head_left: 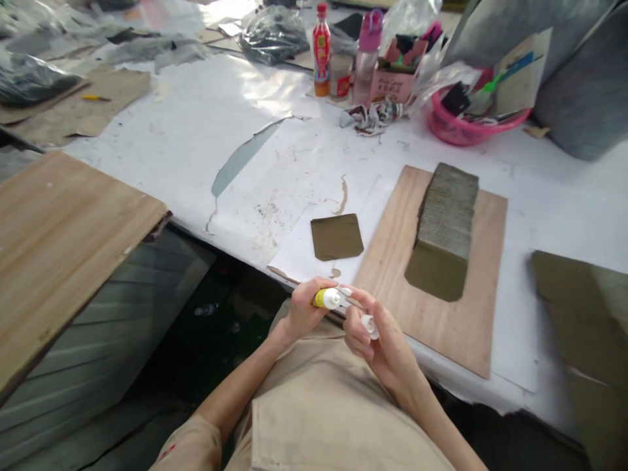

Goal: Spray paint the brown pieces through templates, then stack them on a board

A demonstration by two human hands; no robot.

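Observation:
My left hand [305,309] is closed around a small yellow and white glue bottle [326,299], its white top towards my right hand. My right hand [385,343] has a white cap [369,326] held in its curled fingers. The right thumb and index finger reach towards the bottle, and a thin pale thing between them is too small to make out. Both hands are in front of my apron [343,405], at the table's edge. Just beyond them lies a flat olive-brown square piece [337,237] with cut corners. Farther right, a stack of such pieces [447,216] leans over on a wooden board [483,281].
More olive-brown sheets [579,314] lie at the right. At the back stand a red-labelled bottle [321,52], a pink-lidded bottle [367,55], a pink box [395,78] and a pink basket [471,131]. A wooden panel [69,242] juts in from the left.

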